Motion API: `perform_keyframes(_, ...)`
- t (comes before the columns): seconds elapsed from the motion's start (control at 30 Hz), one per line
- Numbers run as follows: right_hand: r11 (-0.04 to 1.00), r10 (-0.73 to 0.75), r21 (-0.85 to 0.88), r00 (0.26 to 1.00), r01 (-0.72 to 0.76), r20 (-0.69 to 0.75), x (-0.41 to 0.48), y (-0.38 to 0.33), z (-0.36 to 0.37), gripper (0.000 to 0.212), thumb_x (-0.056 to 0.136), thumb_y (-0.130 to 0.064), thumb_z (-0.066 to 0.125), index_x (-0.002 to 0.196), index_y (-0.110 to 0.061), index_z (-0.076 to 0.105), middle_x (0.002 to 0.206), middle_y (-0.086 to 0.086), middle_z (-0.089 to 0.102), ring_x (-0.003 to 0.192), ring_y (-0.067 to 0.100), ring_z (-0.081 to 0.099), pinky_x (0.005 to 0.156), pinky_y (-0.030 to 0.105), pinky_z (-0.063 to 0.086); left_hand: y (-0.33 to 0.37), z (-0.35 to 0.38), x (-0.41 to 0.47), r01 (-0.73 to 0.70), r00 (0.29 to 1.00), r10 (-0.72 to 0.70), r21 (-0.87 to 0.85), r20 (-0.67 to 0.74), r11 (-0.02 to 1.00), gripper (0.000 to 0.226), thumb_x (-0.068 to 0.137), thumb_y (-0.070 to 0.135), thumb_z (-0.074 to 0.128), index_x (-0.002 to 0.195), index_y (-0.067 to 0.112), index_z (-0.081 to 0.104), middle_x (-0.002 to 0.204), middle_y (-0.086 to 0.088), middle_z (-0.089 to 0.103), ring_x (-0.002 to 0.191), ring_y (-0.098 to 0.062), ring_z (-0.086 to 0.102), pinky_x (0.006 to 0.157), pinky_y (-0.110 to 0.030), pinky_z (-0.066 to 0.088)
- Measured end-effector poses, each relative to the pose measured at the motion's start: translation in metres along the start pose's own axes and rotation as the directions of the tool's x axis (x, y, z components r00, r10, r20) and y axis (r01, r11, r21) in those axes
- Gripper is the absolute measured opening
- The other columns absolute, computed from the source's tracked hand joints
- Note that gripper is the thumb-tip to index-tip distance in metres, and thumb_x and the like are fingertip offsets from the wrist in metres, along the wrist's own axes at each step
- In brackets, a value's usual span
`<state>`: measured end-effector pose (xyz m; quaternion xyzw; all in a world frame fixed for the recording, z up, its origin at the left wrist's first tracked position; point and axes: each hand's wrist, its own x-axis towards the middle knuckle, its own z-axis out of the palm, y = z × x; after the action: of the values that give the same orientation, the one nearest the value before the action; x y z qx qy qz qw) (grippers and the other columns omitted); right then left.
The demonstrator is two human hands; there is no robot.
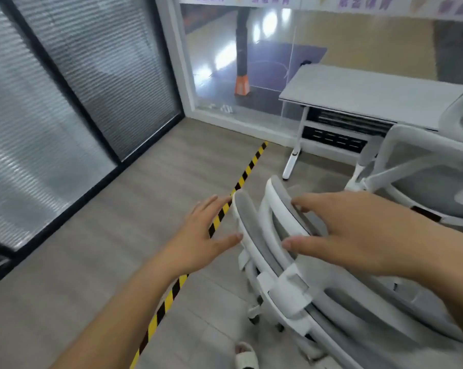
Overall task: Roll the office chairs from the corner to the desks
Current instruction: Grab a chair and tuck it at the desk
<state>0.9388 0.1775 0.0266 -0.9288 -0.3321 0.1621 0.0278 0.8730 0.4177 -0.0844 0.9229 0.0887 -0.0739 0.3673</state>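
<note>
Hazard tape (247, 170) beside near chair (286, 286), second chair (422, 166) before desk (371, 91)

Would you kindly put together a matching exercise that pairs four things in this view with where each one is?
Things:
1 left hand
2 right hand
3 desk
4 slipper

Places:
A on the floor near the castors
B open above the office chair
C beside the glass wall
D open above the yellow-black floor tape

Pairs: 1-D, 2-B, 3-C, 4-A
</note>
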Motion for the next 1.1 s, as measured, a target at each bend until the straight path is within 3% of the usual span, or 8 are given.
perform_keyframes(0.1,0.994,0.100,0.039,0.995,-0.099,-0.023,0.014,-0.021,-0.005,0.054,0.084,-0.071,0.039,0.119,-0.030,0.045,0.099,-0.010,0.062,0.094,0.017,0.060,0.081,0.036,0.049,-0.017,-0.020,0.059,-0.098,0.992,0.092,0.062,0.091,0.993,0.076,0.081,0.059,0.066,0.146,0.044,0.029,0.158,0.016,0.021,0.147,-0.011,0.013,0.120,-0.038,0.019)
perform_keyframes(0.2,0.965,0.256,0.099,0.956,-0.243,-0.143,0.023,-0.048,0.006,0.034,0.092,-0.057,0.040,0.117,-0.033,0.040,0.087,-0.010,0.057,0.084,0.019,0.057,0.069,0.034,0.044,-0.022,-0.032,0.124,-0.308,0.875,0.104,0.378,0.473,0.873,0.088,0.069,0.073,0.062,0.146,0.041,0.033,0.156,0.012,0.022,0.147,-0.017,0.008,0.120,-0.044,0.007)
perform_keyframes(0.3,0.845,0.535,0.179,0.799,-0.505,-0.274,0.033,-0.078,0.024,0.028,0.096,-0.048,0.038,0.117,-0.033,0.050,0.100,-0.007,0.061,0.091,0.022,0.060,0.070,0.034,0.045,-0.019,-0.034,0.181,-0.538,0.684,0.071,0.436,0.726,0.721,0.077,0.069,0.069,0.071,0.137,0.047,0.043,0.146,0.017,0.038,0.136,-0.014,0.032,0.114,-0.038,0.026)
perform_keyframes(0.4,0.677,0.732,0.253,0.597,-0.691,-0.328,0.038,-0.105,0.040,0.027,0.097,-0.044,0.040,0.116,-0.034,0.057,0.103,-0.007,0.062,0.100,0.021,0.057,0.075,0.034,0.047,-0.007,-0.033,0.207,-0.679,0.555,0.117,0.368,0.823,0.635,0.062,0.073,0.057,0.076,0.130,0.045,0.055,0.111,0.021,0.052,0.104,-0.006,0.049,0.079,-0.020,0.039)
perform_keyframes(0.57,0.439,0.898,0.394,0.372,-0.808,-0.236,0.030,-0.136,0.044,0.027,0.092,-0.038,0.050,0.116,-0.035,0.063,0.112,-0.009,0.065,0.111,0.021,0.052,0.082,0.033,0.045,-0.025,-0.040,0.209,-0.783,0.419,0.225,0.224,0.880,0.581,0.050,0.078,0.040,0.076,0.122,0.052,0.058,0.117,0.020,0.055,0.104,-0.004,0.049,0.086,-0.021,0.037)
perform_keyframes(0.8,0.296,0.955,0.574,0.237,-0.764,-0.178,-0.015,-0.201,0.065,0.038,0.076,-0.061,0.065,0.106,-0.038,0.071,0.094,-0.013,0.069,0.093,0.013,0.062,0.088,0.036,0.050,-0.071,-0.024,0.128,-0.814,0.168,0.349,-0.070,0.922,0.577,0.057,0.080,0.028,0.078,0.125,0.052,0.054,0.129,0.020,0.058,0.118,-0.001,0.052,0.092,-0.005,0.036)
perform_keyframes(0.97,0.268,0.963,0.657,0.199,-0.704,-0.180,-0.059,-0.253,0.095,0.054,0.055,-0.076,0.061,0.093,-0.039,0.074,0.081,-0.013,0.069,0.090,0.010,0.061,0.085,0.034,0.050,-0.110,-0.021,0.055,-0.802,0.090,0.345,-0.137,0.934,0.581,0.056,0.074,0.027,0.079,0.106,0.065,0.053,0.125,0.024,0.060,0.116,0.000,0.055,0.100,-0.016,0.042)
perform_keyframes(1.1,0.268,0.963,0.726,0.186,-0.633,-0.193,-0.099,-0.293,0.124,0.031,0.064,-0.061,0.075,0.089,-0.042,0.074,0.078,-0.016,0.068,0.092,0.009,0.057,0.087,0.025,0.043,-0.139,-0.017,-0.007,-0.768,0.120,0.386,-0.161,0.915,0.620,0.056,0.065,0.031,0.074,0.111,0.060,0.060,0.120,0.021,0.065,0.109,0.001,0.060,0.097,-0.023,0.048)
